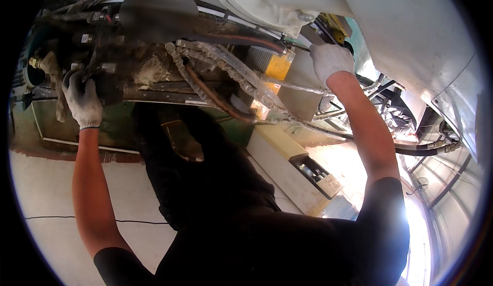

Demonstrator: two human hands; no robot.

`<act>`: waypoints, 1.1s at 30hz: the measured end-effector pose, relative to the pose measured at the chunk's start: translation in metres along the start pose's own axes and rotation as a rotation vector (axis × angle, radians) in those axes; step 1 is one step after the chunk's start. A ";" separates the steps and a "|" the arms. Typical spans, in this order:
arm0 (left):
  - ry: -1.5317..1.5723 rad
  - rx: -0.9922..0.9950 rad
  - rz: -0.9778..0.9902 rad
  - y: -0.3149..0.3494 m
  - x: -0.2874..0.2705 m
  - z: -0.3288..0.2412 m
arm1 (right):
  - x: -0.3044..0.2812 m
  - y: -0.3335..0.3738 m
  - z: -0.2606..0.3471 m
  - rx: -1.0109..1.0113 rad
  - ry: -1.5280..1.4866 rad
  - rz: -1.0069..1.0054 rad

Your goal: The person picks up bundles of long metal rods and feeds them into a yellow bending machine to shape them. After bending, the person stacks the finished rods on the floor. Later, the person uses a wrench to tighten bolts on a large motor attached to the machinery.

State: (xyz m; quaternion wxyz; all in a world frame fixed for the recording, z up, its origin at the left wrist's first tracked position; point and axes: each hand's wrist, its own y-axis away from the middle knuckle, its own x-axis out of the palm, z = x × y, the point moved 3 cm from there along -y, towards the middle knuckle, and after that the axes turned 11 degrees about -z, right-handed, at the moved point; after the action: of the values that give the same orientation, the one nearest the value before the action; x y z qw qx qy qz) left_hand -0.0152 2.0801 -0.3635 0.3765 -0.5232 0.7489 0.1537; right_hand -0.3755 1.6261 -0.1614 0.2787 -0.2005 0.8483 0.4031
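Observation:
My left hand [83,101], in a white knit glove with darkened fingertips, is raised against a row of dirty metal hose fittings [108,67]. Its fingers are curled, and what lies under them is hidden in shadow. A brown cloth-like strip [54,75] hangs just left of it, below a brass-coloured fitting [35,62]. My right hand [333,62], gloved too, is closed high on the right beside a pale machine housing. A thin dark rod or line [298,46] runs toward its fingers from the end of a black hose [246,40]; whatever it grips cannot be made out.
Several plastic-wrapped hoses [231,70] sag between my hands. Behind them stands a yellow-and-white box [277,67]. A large pale panel [416,24] slopes on the right. Below are a cream cabinet [282,168] with an open compartment and a thin black cable [138,222] on the floor.

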 end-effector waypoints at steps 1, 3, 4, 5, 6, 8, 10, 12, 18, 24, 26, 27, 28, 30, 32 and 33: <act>-0.007 0.009 -0.007 0.000 0.001 0.002 | -0.006 -0.003 0.004 -0.004 0.017 0.003; -0.025 0.028 -0.021 -0.001 0.001 0.004 | -0.017 -0.009 0.014 -0.016 0.048 0.008; -0.019 0.008 -0.006 0.000 0.000 0.004 | -0.019 -0.012 0.016 -0.021 0.052 0.011; -0.013 -0.011 0.009 -0.001 0.000 0.002 | -0.021 -0.016 0.019 -0.026 0.056 0.014; -0.007 -0.029 0.023 -0.001 0.001 0.001 | -0.022 -0.018 0.021 -0.030 0.060 0.016; -0.015 -0.022 0.016 -0.001 0.000 0.000 | -0.029 -0.021 0.028 -0.050 0.091 0.003; -0.018 -0.025 0.012 0.000 -0.001 0.000 | -0.030 -0.023 0.032 -0.066 0.111 0.005; -0.013 -0.033 0.006 -0.001 -0.001 -0.001 | -0.026 -0.029 0.033 -0.074 0.120 0.019; -0.016 -0.017 -0.009 -0.002 -0.002 -0.005 | -0.028 -0.036 0.040 -0.097 0.126 0.004; 0.004 -0.020 -0.018 -0.001 -0.002 -0.003 | -0.029 -0.044 0.055 -0.132 0.162 0.027; 0.005 -0.016 -0.011 -0.002 -0.001 -0.003 | -0.027 -0.045 0.056 -0.100 0.137 0.014; 0.004 -0.014 -0.007 -0.002 0.000 -0.004 | -0.026 -0.045 0.056 -0.085 0.123 0.007; -0.010 -0.017 0.000 -0.003 -0.001 -0.004 | -0.026 -0.043 0.055 -0.073 0.114 0.023; -0.036 -0.024 0.011 -0.004 -0.001 -0.004 | -0.030 -0.037 0.049 -0.050 0.101 0.052; -0.031 -0.053 0.013 -0.001 -0.002 -0.007 | -0.015 -0.027 0.034 0.014 0.076 0.034; -0.029 -0.063 0.015 -0.001 -0.002 -0.008 | -0.004 -0.020 0.024 0.049 0.060 0.026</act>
State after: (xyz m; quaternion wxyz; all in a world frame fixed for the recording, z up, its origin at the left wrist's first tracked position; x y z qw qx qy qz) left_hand -0.0171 2.0764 -0.3564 0.3693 -0.5270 0.7420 0.1878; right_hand -0.3538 1.6338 -0.1830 0.2529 -0.1946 0.8683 0.3799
